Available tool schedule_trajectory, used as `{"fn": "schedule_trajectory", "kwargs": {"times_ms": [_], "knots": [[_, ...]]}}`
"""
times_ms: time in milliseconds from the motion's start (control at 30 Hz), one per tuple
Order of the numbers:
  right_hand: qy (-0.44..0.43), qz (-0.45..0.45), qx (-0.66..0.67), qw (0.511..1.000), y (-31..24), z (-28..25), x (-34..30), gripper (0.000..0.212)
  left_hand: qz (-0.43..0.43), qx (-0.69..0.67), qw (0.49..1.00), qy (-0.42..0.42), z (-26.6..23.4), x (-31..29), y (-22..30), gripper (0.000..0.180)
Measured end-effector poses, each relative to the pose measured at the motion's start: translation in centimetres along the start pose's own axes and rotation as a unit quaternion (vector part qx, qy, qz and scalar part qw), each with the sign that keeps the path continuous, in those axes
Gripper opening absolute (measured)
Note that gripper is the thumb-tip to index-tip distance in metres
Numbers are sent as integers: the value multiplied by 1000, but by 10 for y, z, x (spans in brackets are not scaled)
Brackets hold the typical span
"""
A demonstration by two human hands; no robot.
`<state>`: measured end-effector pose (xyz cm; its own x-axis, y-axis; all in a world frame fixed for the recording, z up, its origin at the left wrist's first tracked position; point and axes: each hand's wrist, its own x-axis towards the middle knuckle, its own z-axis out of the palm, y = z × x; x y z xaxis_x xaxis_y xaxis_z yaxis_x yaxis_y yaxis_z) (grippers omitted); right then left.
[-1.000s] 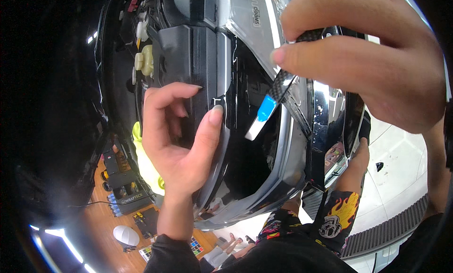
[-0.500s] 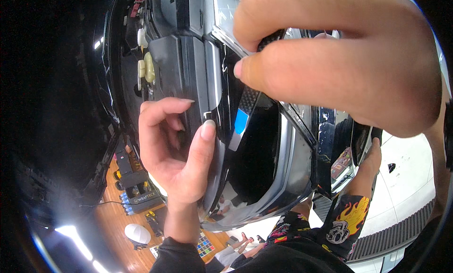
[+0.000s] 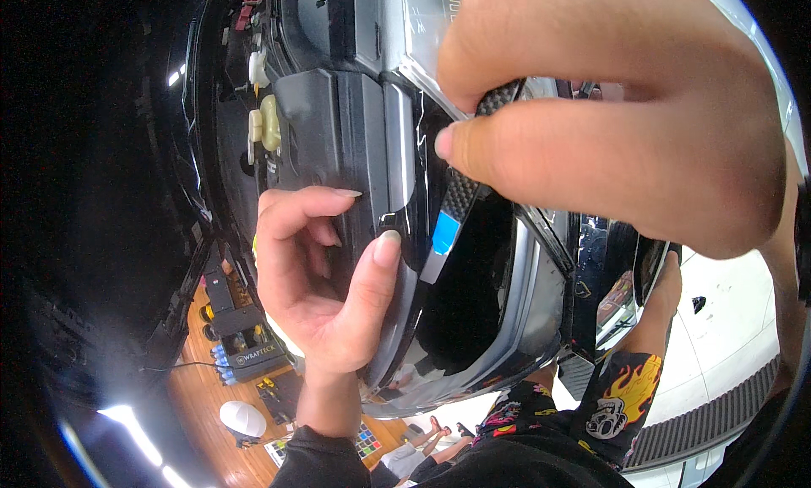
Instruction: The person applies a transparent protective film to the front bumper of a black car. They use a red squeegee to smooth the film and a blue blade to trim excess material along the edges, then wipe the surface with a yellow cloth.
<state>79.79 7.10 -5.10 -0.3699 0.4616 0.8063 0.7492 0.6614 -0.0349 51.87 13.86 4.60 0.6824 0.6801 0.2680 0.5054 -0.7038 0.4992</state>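
Observation:
My right hand (image 3: 625, 142) pinches a slim cutter knife (image 3: 461, 197) with a black checkered handle, a blue band and a flat silver tip. The knife slants down-left over a glossy black area at the car's front end, its tip close to a dark curved edge; whether it touches the surface I cannot tell. Down and left of it, my left hand (image 3: 329, 298) has its fingers curved and apart with nothing between them. Its thumb rests at a grey trim edge (image 3: 397, 306), just below a small black tab (image 3: 389, 221).
A raised dark hood (image 3: 93, 201) fills the left side. Grey plastic covers (image 3: 308, 125) and a pale yellow cap (image 3: 269, 123) lie along the engine bay. Below are a wooden floor (image 3: 198, 387), a black tool case (image 3: 258, 353) and a white dome (image 3: 242, 419). Other people's legs show at the bottom.
Both hands, the knife and the car's front appear slightly farther right and lower in the picture. My grip on the knife is the same, and the left hand keeps its shape.

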Motion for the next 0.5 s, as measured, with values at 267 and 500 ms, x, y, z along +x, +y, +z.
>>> {"fn": "schedule_trajectory", "kwargs": {"times_ms": [267, 500], "knots": [[13, 3, 1, 1000, -10, 5, 3, 26, -11, -19, 1000, 13, 2, -2, 2, 41], [37, 19, -1, 999, -10, 6, -7, 25, -28, -18, 999, 25, 4, -2, 3, 42]]}}
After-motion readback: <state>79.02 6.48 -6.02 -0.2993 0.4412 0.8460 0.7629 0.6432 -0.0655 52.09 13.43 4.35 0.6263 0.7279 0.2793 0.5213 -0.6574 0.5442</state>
